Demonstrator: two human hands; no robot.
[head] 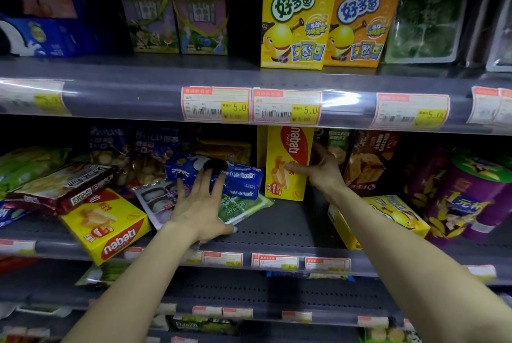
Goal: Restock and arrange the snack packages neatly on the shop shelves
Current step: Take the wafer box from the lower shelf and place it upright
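While the left hand [199, 205] lies flat with fingers spread on a blue cookie pack [219, 176] and a green pack [243, 208], the right hand [322, 169] grips an upright yellow wafer box [286, 162], red-logoed, standing on the middle shelf [291, 227] beneath the price tags [250, 105].

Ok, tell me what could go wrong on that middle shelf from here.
1. The upright Nabati box is steadied only by the right hand; once released it may tip over.
2. The left hand presses with spread fingers on the blue pack, which lies on a loose pile; the packs could slide.
3. The flat Nabati box overhangs the shelf edge and could fall if nudged.
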